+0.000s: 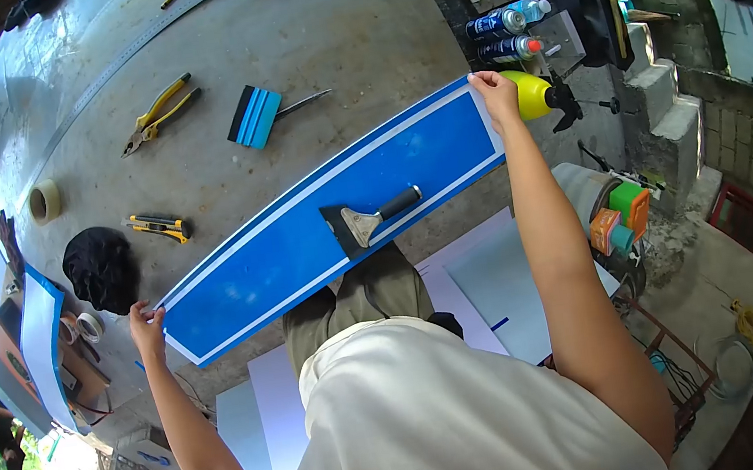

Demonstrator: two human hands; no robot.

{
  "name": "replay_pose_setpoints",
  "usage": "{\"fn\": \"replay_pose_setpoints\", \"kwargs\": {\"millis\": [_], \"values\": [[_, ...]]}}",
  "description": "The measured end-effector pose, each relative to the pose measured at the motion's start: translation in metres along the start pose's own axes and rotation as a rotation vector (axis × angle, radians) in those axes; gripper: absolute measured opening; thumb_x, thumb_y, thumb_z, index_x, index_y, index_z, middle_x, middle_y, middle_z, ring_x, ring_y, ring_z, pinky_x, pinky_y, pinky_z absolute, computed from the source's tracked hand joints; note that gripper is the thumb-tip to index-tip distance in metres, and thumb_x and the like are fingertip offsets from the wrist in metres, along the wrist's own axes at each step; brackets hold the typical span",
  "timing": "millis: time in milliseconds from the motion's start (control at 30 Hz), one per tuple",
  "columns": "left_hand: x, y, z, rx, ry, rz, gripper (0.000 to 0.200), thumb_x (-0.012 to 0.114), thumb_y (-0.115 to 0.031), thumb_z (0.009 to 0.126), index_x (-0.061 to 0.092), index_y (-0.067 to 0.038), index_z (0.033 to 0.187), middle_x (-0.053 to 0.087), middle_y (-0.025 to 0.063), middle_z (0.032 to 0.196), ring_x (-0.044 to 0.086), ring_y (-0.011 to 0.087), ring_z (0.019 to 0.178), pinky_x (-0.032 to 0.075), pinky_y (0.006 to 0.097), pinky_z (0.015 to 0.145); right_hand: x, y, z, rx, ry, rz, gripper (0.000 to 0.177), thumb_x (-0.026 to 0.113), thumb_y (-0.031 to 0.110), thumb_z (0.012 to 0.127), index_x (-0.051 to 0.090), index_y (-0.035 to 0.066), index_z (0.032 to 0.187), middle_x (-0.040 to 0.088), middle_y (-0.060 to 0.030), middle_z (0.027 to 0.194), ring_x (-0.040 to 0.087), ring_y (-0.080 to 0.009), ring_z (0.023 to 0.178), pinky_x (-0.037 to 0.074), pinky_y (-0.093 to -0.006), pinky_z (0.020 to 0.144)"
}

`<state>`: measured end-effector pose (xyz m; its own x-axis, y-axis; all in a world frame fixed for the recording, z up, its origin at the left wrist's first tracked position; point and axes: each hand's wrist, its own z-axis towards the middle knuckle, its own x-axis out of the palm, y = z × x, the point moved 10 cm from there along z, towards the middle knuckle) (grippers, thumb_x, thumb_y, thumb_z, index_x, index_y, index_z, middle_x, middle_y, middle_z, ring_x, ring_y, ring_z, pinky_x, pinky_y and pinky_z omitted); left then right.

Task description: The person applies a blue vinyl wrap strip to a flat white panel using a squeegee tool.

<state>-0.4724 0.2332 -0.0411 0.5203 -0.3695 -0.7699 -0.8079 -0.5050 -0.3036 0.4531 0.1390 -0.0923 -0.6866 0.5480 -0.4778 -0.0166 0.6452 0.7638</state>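
Observation:
A long blue panel (257,269) with a white border line lies slantwise along the near edge of the grey table (218,113). My left hand (149,328) pinches its left end at the corner. At the upper right corner, my right hand (497,97) grips the other end, fingers closed on the edge. A scraper (362,224) with a wide dark blade and a black handle rests on the panel, right of its middle, touched by neither hand. Just beyond my right hand lies a yellow spray bottle (529,94) with a black nozzle.
On the table are pliers (157,114), a blue squeegee (255,118), cutters (161,227), a tape roll (44,202), a black cloth (102,270) and a long metal ruler (125,55). Spray cans (495,24) stand at the upper right. White sheets (488,287) lie below the table edge.

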Motion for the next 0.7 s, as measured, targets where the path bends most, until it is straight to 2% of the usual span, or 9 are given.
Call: {"fn": "replay_pose_setpoints", "kwargs": {"millis": [33,167,333,700], "values": [[0.000,0.002,0.001,-0.013,0.002,-0.007,0.044,0.084,-0.006,0.087,0.063,-0.008,0.125,0.070,0.0073,0.088,0.065,0.0155,0.076,0.051,0.0328,0.066,0.000,0.003,-0.001,-0.014,-0.008,0.002,0.020,0.083,0.014,0.093,0.077,0.001,0.105,0.075,-0.0033,0.095,0.067,-0.0118,0.087,0.053,-0.0271,0.079],[0.002,0.004,0.007,-0.028,-0.003,0.014,0.048,0.087,-0.007,0.085,0.059,-0.004,0.124,0.072,0.0082,0.085,0.064,0.0157,0.070,0.051,0.0328,0.063,-0.002,0.001,0.003,-0.030,-0.017,-0.042,0.021,0.084,0.015,0.092,0.076,0.000,0.105,0.075,-0.0033,0.095,0.067,-0.0122,0.087,0.053,-0.0272,0.080],[0.007,0.009,0.010,-0.047,0.018,0.036,0.052,0.088,-0.011,0.083,0.058,-0.004,0.125,0.073,0.0084,0.084,0.063,0.0148,0.069,0.051,0.0322,0.063,-0.006,-0.009,0.014,-0.092,-0.009,-0.028,0.023,0.084,0.017,0.093,0.077,0.000,0.106,0.074,-0.0032,0.096,0.066,-0.0109,0.088,0.053,-0.0262,0.080],[0.004,-0.008,0.012,-0.063,0.004,0.171,0.060,0.096,-0.014,0.073,0.064,-0.001,0.122,0.075,0.0132,0.092,0.075,0.0227,0.085,0.059,0.0369,0.076,-0.013,-0.025,0.030,-0.041,0.014,-0.046,0.028,0.085,0.020,0.093,0.077,0.000,0.110,0.075,-0.0034,0.099,0.066,-0.0119,0.088,0.054,-0.0266,0.081]]}}
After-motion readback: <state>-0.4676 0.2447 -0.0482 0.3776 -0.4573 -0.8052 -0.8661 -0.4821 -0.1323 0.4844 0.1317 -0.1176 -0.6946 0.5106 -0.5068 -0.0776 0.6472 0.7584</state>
